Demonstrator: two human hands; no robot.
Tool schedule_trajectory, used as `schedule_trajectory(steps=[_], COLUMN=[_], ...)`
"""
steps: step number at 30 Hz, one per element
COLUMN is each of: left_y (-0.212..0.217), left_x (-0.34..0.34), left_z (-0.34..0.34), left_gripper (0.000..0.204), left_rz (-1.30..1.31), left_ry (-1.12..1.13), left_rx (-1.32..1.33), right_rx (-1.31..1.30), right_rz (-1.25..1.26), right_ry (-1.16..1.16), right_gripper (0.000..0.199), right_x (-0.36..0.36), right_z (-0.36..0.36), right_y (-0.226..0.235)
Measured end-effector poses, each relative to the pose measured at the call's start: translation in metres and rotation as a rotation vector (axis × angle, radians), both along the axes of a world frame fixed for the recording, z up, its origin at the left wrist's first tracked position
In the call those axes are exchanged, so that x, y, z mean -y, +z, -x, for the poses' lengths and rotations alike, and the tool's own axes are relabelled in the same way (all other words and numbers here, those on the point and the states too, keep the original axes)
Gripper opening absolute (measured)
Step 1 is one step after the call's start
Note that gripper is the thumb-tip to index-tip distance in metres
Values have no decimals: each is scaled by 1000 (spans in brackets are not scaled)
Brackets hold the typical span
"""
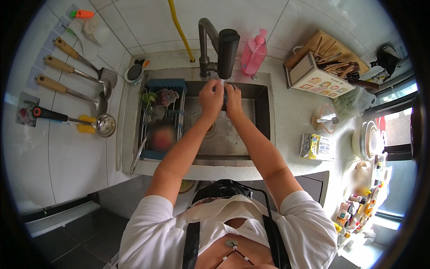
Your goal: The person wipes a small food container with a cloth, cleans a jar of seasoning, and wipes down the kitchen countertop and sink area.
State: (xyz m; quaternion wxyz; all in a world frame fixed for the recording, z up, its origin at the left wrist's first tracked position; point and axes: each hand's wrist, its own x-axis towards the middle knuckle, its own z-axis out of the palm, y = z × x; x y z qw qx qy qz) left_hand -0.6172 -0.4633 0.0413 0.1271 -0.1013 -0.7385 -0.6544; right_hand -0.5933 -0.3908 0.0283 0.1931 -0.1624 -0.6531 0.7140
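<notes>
Where hands (222,99) meet under tap (222,49), dark item unclear.

Both hands are held together over the sink (262,116), just under the tap (226,49). A small dark object (225,96) is gripped between the left hand (210,98) and the right hand (234,101). A rack (161,119) spans the sink's left side. A pink bottle (254,54) stands at the tabletop's (291,121) back edge.
</notes>
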Motion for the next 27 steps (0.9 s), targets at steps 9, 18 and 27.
schedule_trajectory(steps=[9, 18, 27], left_y=[-11, -22, -39], left_x=[5, 39, 62], left_z=[1, -3, -16], left_gripper=[16, 21, 18], left_rz=[240, -9, -170], left_ry=[-77, -7, -33], left_rx=[-366, 253, 334], right_rx=[311, 474, 54], right_rz=[650, 149, -402], right_ry=[137, 166, 336], right_gripper=[28, 40, 42], right_x=[-19, -52, -79], right_z=[10, 54, 139], right_y=[-27, -6, -50])
